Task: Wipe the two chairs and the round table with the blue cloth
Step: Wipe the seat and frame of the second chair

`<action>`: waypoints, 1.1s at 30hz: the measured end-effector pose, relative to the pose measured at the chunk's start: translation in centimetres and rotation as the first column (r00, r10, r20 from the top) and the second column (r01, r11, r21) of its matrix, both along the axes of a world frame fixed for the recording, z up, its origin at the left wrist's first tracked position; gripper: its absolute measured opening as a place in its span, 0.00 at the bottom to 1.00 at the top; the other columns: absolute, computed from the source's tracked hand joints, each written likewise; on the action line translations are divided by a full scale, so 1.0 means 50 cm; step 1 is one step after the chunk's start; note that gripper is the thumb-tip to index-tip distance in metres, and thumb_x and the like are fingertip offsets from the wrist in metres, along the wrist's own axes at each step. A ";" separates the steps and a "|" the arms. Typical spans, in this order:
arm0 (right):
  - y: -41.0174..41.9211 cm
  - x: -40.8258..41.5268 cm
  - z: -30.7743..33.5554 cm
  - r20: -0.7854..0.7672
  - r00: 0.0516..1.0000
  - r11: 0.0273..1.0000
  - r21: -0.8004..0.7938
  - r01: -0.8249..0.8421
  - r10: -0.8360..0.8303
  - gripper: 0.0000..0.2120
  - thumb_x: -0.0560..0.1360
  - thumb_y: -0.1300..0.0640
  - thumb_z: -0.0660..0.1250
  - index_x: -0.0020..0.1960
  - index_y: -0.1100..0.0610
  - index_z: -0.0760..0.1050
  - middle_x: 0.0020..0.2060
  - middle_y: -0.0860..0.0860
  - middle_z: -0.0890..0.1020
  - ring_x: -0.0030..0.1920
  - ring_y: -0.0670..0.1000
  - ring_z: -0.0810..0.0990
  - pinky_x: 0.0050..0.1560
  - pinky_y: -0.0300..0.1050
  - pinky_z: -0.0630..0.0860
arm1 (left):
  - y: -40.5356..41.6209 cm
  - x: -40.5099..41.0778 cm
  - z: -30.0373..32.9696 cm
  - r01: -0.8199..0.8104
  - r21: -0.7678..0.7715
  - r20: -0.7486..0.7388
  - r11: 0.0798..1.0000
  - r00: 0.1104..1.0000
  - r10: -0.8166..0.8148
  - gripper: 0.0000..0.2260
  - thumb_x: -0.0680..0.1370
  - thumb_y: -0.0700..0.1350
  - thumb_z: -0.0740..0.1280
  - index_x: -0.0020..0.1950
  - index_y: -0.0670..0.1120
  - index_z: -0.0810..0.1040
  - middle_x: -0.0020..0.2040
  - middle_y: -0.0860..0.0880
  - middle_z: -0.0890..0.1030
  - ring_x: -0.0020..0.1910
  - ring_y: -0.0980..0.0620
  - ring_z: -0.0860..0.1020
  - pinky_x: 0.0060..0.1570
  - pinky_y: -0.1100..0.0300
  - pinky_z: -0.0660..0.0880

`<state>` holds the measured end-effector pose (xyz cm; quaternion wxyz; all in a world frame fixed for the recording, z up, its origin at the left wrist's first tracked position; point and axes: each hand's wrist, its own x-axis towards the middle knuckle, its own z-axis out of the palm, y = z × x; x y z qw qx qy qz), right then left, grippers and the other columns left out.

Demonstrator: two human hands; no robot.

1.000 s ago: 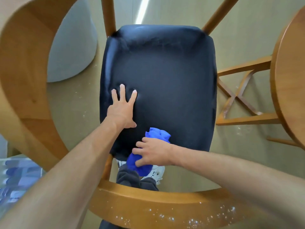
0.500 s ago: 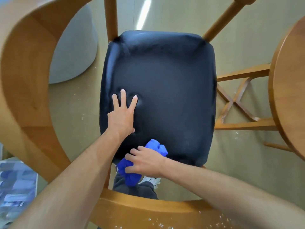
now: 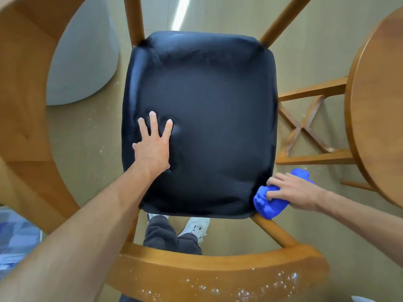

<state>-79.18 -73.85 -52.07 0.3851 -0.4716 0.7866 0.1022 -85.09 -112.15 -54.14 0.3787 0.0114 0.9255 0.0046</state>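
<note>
1. Looking straight down from head height, the view shows a wooden chair (image 3: 218, 271) with a dark padded seat (image 3: 202, 118) filling the middle of the frame.
2. The right hand (image 3: 292, 191) grips a bunched blue cloth (image 3: 269, 204) at the seat's near right corner, fingers curled over the top of the wad.
3. The cloth sits under and around that hand: one lump pokes out past the knuckles on the far side, and a larger lump bulges out on the near side.
4. Its long axis runs diagonally, from the far right end down to the near left end, which touches the seat's corner just above a wooden chair leg.
5. The left hand (image 3: 153, 147) lies flat on the left part of the seat, fingers straight and spread, pointing away from the person. It holds nothing, and the cushion dimples beside the fingertips.
6. The two hands are well apart, with most of the seat between them.
7. The chair's curved backrest crosses the bottom of the frame, dotted with white specks.
8. A round wooden table (image 3: 379, 110) shows at the right edge, with its crossed base beside the seat.
9. A second curved wooden chair back (image 3: 24, 101) arcs down the left side.
10. The person's dark trousers (image 3: 168, 236) and a white shoe (image 3: 196, 227) appear below the seat, on a beige floor (image 3: 87, 149).
</note>
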 end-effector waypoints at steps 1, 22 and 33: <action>0.018 -0.002 -0.002 -0.016 1.000 0.999 0.042 0.015 -0.014 0.31 0.47 0.68 0.72 0.44 0.45 0.69 0.43 0.49 0.75 0.36 0.52 0.74 0.31 0.43 0.70 | 0.000 0.000 -0.001 0.002 0.001 0.002 1.000 1.000 -0.002 0.56 0.67 0.52 0.78 0.77 0.53 0.37 0.75 0.42 0.30 0.75 0.35 0.37 0.55 0.42 0.76; -0.190 0.084 0.008 0.395 0.899 0.978 0.159 0.138 -0.191 0.22 0.73 0.61 0.64 0.66 0.48 0.74 0.54 0.53 0.72 0.57 0.57 0.72 0.50 0.48 0.67 | -0.002 -0.003 0.001 0.001 0.002 -0.013 1.000 1.000 -0.001 0.54 0.68 0.51 0.78 0.77 0.53 0.38 0.75 0.42 0.30 0.75 0.35 0.37 0.55 0.44 0.75; -0.074 0.030 0.009 0.279 0.810 0.853 0.247 0.460 -0.517 0.17 0.72 0.55 0.65 0.57 0.39 0.77 0.44 0.45 0.67 0.44 0.47 0.70 0.47 0.48 0.74 | -0.002 -0.001 0.000 -0.003 0.006 0.018 1.000 1.000 0.003 0.55 0.68 0.50 0.78 0.77 0.53 0.37 0.75 0.42 0.29 0.75 0.35 0.36 0.59 0.40 0.73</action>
